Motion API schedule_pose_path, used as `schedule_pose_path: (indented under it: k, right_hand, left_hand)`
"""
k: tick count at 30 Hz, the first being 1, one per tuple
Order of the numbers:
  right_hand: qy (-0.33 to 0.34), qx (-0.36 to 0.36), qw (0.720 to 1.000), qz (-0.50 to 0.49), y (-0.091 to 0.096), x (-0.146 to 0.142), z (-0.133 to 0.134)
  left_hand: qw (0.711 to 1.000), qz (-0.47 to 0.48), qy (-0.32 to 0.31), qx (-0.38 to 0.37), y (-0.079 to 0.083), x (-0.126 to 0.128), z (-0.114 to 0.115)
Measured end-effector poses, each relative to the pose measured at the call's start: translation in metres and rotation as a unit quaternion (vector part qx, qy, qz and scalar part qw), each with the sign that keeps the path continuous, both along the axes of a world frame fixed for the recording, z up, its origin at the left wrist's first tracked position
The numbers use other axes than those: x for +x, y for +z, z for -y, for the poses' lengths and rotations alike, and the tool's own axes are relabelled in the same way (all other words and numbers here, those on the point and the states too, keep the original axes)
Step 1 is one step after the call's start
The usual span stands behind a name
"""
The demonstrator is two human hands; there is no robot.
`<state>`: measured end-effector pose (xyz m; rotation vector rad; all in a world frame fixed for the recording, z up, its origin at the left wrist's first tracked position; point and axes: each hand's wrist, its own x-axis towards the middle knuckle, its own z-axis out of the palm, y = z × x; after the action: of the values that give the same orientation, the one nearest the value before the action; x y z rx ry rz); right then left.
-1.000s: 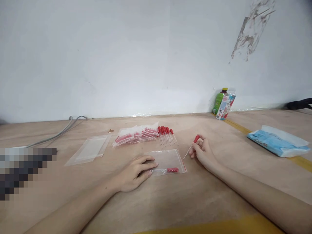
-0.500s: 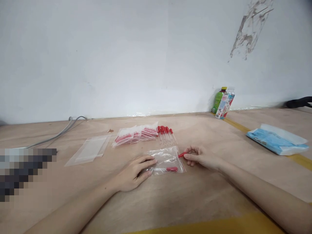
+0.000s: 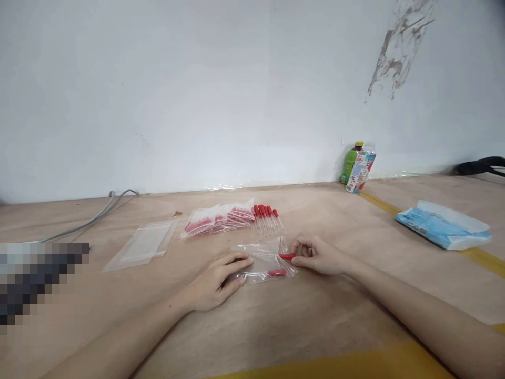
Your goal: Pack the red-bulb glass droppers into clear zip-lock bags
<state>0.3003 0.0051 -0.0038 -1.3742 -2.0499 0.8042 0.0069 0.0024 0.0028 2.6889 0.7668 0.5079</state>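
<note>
A clear zip bag [image 3: 260, 260] lies flat on the table in front of me. One dropper with a red bulb [image 3: 277, 272] is inside it, along its near side. My left hand [image 3: 221, 279] rests on the bag's left end, its fingers stretched out and the thumb apart. My right hand [image 3: 313, 254] is closed in a pinch on the bulb of a second red dropper [image 3: 286, 256] at the bag's right, open end. Its thin stem is hard to make out within the bag's plastic.
Behind the bag lie several loose red-bulbed droppers [image 3: 266, 213] beside a pile of filled bags [image 3: 216, 218]. Flat clear bags [image 3: 145, 242] lie to the left. A blue tissue pack [image 3: 442, 226], a carton [image 3: 361, 171] and a green bottle [image 3: 349, 166] stand farther right. A grey cable [image 3: 87, 221] runs at left.
My right hand has moved left, and the dropper in it now reaches farther in at the bag's mouth, which has creased. My left hand stays in place on the bag.
</note>
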Motion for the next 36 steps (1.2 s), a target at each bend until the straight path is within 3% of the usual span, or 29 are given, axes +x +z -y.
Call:
schedule_pose_path:
  k: [6, 11, 18, 24, 26, 31, 36]
  right_hand:
    - [0.037, -0.023, 0.998, 0.039, 0.012, 0.016, 0.002]
    - [0.029, 0.01, 1.0, -0.007, 0.004, -0.001, 0.003]
    - [0.009, -0.044, 0.999, -0.009, -0.003, -0.006, -0.005]
    - [0.014, 0.114, 0.993, -0.014, -0.004, -0.021, 0.002]
    - [0.028, 0.126, 0.991, -0.037, -0.007, -0.026, 0.003]
    - [0.087, 0.08, 0.991, -0.063, -0.006, -0.029, 0.001]
    - [0.101, -0.056, 0.979, -0.165, -0.004, -0.035, 0.005]
  left_hand:
    - [1.0, -0.013, 0.01, 0.0, -0.002, 0.0, 0.0]
    - [1.0, -0.021, 0.014, 0.007, -0.001, 0.0, 0.0]
    - [1.0, -0.025, 0.011, 0.003, 0.0, -0.001, -0.001]
    - [1.0, -0.023, 0.014, 0.01, -0.001, -0.001, -0.002]
    - [1.0, -0.02, 0.013, 0.013, -0.002, -0.001, -0.002]
    - [0.999, -0.028, 0.01, 0.015, -0.002, -0.001, -0.002]
    - [0.999, -0.03, 0.008, 0.015, 0.0, -0.001, -0.001]
